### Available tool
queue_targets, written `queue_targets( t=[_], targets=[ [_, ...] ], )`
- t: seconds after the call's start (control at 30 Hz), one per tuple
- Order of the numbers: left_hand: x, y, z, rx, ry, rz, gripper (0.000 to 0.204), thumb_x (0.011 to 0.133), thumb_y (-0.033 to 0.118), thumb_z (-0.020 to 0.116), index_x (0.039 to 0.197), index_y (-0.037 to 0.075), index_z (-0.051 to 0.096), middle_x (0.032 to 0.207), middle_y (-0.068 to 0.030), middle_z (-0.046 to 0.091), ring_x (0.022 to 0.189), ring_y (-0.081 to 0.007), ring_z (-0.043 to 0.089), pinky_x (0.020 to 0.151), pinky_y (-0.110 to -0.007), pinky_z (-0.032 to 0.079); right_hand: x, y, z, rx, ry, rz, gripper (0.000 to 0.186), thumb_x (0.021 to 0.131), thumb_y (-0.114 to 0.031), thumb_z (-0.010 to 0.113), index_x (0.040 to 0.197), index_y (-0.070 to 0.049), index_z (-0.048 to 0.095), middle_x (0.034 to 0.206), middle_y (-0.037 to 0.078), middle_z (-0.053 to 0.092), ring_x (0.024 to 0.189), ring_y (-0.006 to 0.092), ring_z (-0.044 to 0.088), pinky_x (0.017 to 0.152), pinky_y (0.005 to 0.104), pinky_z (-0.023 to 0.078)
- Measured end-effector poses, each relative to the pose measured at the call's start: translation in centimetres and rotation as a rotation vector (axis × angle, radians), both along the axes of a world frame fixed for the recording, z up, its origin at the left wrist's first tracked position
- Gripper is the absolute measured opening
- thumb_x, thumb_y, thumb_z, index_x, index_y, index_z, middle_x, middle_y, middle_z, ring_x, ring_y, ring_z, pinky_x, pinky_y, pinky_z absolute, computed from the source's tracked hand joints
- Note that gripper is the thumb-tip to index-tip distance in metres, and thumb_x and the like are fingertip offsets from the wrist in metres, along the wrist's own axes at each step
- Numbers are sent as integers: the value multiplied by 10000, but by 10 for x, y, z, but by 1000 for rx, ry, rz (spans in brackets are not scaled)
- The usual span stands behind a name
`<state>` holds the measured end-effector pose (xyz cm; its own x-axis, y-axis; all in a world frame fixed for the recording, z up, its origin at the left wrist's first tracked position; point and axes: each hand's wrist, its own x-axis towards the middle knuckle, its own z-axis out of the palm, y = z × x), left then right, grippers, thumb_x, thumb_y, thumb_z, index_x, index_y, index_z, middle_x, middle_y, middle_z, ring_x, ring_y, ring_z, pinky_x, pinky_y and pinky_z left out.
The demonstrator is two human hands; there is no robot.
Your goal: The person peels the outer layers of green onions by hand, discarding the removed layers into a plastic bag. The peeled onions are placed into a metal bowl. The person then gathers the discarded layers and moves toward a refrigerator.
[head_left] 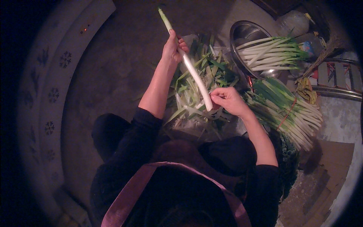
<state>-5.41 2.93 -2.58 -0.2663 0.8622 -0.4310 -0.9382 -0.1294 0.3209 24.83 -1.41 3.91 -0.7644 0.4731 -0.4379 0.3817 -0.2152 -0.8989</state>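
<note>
My left hand (174,47) is wrapped round the upper part of a long leek-like green onion (196,77), its green tip pointing up and away and its white end hanging down toward me. Beside that white end, my right hand (225,98) has thumb and forefinger pinched; whether it grips the stalk or a thin layer of it is too small to tell. Beneath the stalk lies a loose heap of green leaves and pale peelings (187,106) on plastic.
At the upper right, a steel bowl (240,30) holds white-stemmed onions (270,53). A bound bundle (287,109) lies below it, near a plastic jug (293,22), a straw broom (321,64), a metal-railed object (336,90) and cardboard (332,159). A pale patterned panel (56,94) curves along the left.
</note>
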Motion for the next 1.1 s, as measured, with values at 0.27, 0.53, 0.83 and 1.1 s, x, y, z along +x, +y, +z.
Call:
queue_targets(
  t=[0.27, 0.53, 0.83, 1.1],
  targets=[
    [10, 1, -2, -40, 62, 35, 478, 969, 598, 575, 918, 140, 447, 705, 12, 416, 555, -104, 385, 468, -256, 360, -8, -2, -22, 281, 73, -110, 181, 997, -147, 641, 1042, 16, 706, 820, 4, 690, 680, 55, 591, 597, 240, 483],
    [7, -1, -4, -54, 33, 93, 481, 976, 590, 570, 916, 131, 436, 715, 7, 420, 558, -108, 385, 463, -258, 356, 6, 3, -13, 81, 93, -120, 181, 992, -116, 641, 1098, 22, 691, 867, 27, 705, 731, 74, 647, 644, 254, 546],
    [0, -2, -11, -44, -17, 71, 484, 986, 600, 540, 900, 139, 422, 690, 22, 406, 544, -109, 379, 463, -257, 361, 13, 5, -10, 66, 89, -68, 180, 1003, -80, 611, 1132, 12, 698, 936, 66, 725, 786, 111, 687, 684, 271, 581],
    [-9, 0, -16, -52, 34, 95, 466, 980, 587, 559, 915, 141, 441, 749, -2, 404, 582, -122, 393, 501, -292, 395, 17, 9, 7, 83, -59, 36, 227, 918, -99, 732, 1098, 37, 706, 887, 67, 724, 775, 112, 693, 685, 259, 572]
  ],
)
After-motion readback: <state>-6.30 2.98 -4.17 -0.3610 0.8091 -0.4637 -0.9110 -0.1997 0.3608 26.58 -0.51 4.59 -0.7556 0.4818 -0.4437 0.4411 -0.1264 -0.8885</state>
